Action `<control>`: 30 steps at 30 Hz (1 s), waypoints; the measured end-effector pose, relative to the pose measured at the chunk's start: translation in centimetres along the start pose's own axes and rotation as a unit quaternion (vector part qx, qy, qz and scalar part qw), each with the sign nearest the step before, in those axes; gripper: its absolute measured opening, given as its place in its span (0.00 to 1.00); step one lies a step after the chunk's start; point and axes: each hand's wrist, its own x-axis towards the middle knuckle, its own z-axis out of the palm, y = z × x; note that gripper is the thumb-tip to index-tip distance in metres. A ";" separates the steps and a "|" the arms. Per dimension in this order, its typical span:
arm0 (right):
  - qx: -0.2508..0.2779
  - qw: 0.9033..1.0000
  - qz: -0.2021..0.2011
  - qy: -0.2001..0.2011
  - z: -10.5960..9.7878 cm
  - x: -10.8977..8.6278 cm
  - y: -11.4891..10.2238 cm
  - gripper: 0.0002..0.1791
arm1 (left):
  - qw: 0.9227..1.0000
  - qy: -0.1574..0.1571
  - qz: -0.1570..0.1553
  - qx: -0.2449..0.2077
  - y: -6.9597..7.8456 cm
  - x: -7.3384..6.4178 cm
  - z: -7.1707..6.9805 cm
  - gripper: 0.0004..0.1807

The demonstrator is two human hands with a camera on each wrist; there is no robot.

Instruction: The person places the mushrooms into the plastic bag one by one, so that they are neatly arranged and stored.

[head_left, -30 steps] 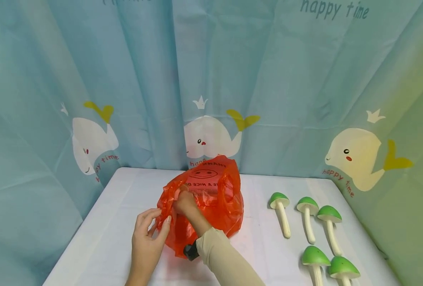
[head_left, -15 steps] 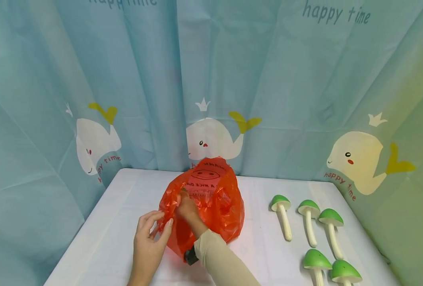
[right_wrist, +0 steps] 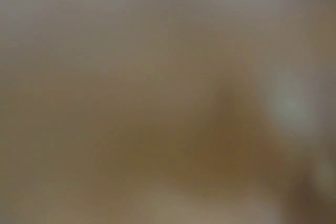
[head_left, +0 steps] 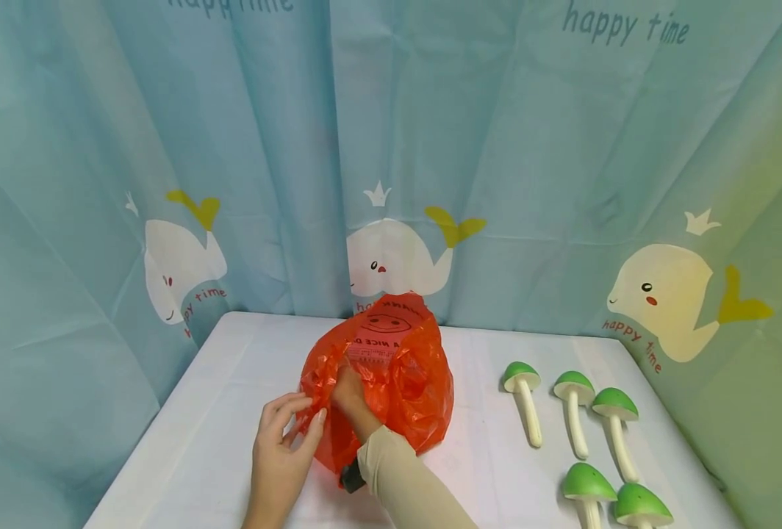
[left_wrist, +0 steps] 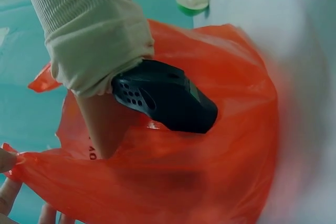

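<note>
A red plastic bag [head_left: 431, 400] with a printed pig face stands mouth-open at the middle of the white table. My left hand [head_left: 280, 459] is at its left side; in the left wrist view the thumb and fingers [left_wrist: 7, 195] pinch the bag's rim. My right hand [head_left: 347, 388] reaches into the bag, its fingers hidden by the red plastic, so what they hold does not show. A black wrist camera [left_wrist: 170, 98] sits beneath the right sleeve, against the bag. The right wrist view is only a brown blur.
Several toy mushrooms with green caps and white stems, such as the leftmost mushroom [head_left: 526, 404] and the front mushroom [head_left: 588, 485], lie on the table [head_left: 192, 433] at the right. A blue curtain [head_left: 530, 147] with whales hangs behind the table.
The right hand has sunk a little deeper into the bag, and a small greenish bit seen by its fingers is now hidden. The left hand stays at the rim, shifted slightly right with it.
</note>
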 end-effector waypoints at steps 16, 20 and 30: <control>0.036 0.998 0.028 -0.033 -2.6 -1.9 -2.8 0.22 | 1.000 -0.001 -0.007 0.005 -0.2 -0.1 0.0 0.09; 0.027 0.995 0.076 -0.061 -6.2 -3.6 -7.1 0.18 | 1.000 -0.003 -0.009 0.002 0.0 -0.1 0.0 0.09; -0.002 0.996 0.067 -0.066 -7.5 -4.6 -9.0 0.10 | 1.000 0.007 0.001 0.012 -0.1 -0.2 -0.2 0.09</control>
